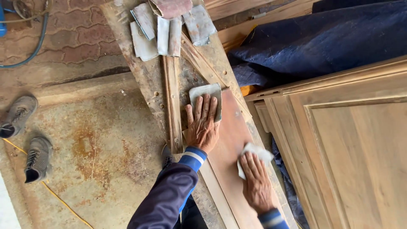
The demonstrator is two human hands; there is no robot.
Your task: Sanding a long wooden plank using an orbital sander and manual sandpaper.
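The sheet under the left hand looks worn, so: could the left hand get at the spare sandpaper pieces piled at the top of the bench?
Probably yes: the left hand lies flat on a sheet, and the bench between it and the spare sandpaper pieces looks unobstructed.

The left hand (202,126) is pressing a grey sheet of sandpaper (206,94) onto a reddish-brown board (231,144), while the right hand (257,180) is resting on a white cloth (255,153). The sleeves (174,195) are showing navy with blue-and-white striped cuffs. A dark blue tarp (322,38) is lying beside a pale tan door panel (360,148). Grey shoes (25,135) are sitting on rust-stained concrete (101,152).
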